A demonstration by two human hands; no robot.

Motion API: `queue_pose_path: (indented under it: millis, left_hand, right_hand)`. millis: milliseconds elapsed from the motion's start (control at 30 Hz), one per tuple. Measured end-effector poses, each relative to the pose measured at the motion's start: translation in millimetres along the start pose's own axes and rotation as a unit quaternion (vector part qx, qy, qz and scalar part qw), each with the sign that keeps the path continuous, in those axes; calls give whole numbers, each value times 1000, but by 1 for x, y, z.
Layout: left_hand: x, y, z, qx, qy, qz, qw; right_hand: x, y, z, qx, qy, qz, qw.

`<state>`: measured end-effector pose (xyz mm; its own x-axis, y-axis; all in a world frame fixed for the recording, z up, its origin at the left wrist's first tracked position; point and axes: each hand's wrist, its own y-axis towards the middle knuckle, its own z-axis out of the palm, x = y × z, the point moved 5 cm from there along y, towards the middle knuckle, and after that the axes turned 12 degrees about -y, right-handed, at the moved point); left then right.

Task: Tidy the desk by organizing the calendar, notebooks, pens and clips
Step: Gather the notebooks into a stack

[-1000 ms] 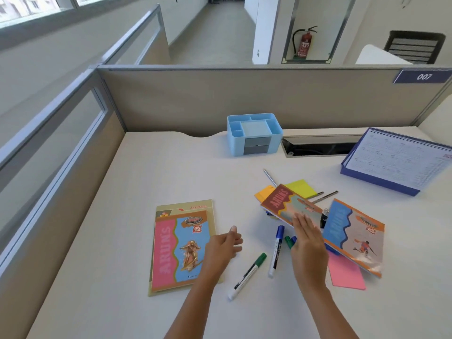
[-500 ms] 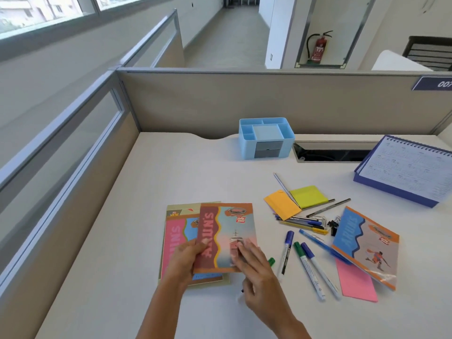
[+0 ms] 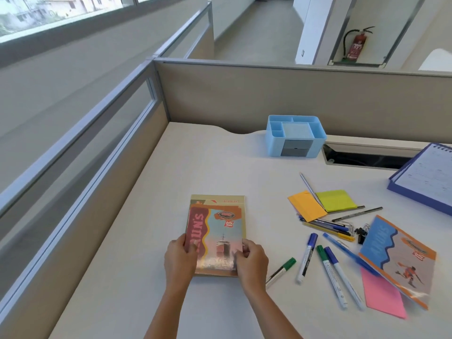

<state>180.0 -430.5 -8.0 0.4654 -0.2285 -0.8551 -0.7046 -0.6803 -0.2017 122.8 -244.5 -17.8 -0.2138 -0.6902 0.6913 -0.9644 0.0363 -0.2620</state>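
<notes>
Two notebooks lie stacked on the desk. The top notebook (image 3: 217, 234) has a maroon and blue cover and hides most of the lower notebook (image 3: 217, 198). My left hand (image 3: 178, 261) grips the stack's left edge and my right hand (image 3: 252, 261) grips its right edge. A third notebook (image 3: 401, 258) lies at the right over a blue pen (image 3: 342, 248). Several markers (image 3: 307, 256) and pens (image 3: 327, 223) are scattered between. Black binder clips (image 3: 361, 232) sit beside the pens. The blue desk calendar (image 3: 428, 177) rests at the far right.
A light blue desk organizer (image 3: 294, 135) stands at the back by the partition. Orange (image 3: 304, 206), yellow (image 3: 335, 199) and pink (image 3: 384, 297) sticky pads lie among the pens. A cable slot (image 3: 362, 160) opens behind them. A glass partition (image 3: 97, 133) bounds the desk's left side.
The maroon notebook came from the right pile onto the notebook at the left. It was skewed half a second ago and now lies squared on top, a hand at each side edge.
</notes>
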Motion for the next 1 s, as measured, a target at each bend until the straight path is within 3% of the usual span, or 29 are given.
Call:
queue_pose_path:
  millis: [100, 367, 500, 700, 867, 1000]
  left_hand:
    - [1, -3, 0, -27, 84, 12, 996]
    - [5, -7, 8, -35, 122, 37, 991]
    - [-14, -18, 28, -39, 118, 114, 986]
    - [-54, -52, 94, 59, 83, 203, 974]
    - [-80, -76, 141, 140, 60, 247, 957]
    - [-89, -86, 159, 178, 60, 238, 953]
  right_hand:
    - [2, 3, 3, -8, -13, 0, 1000]
    - [0, 7, -2, -27, -42, -18, 999]
    - [-23, 22, -46, -107, -23, 1, 994]
    - [-93, 43, -140, -244, -42, 57, 967]
    - [-160, 35, -214, -361, -51, 154, 918]
    - [-216, 18, -249, -382, -11, 315, 869]
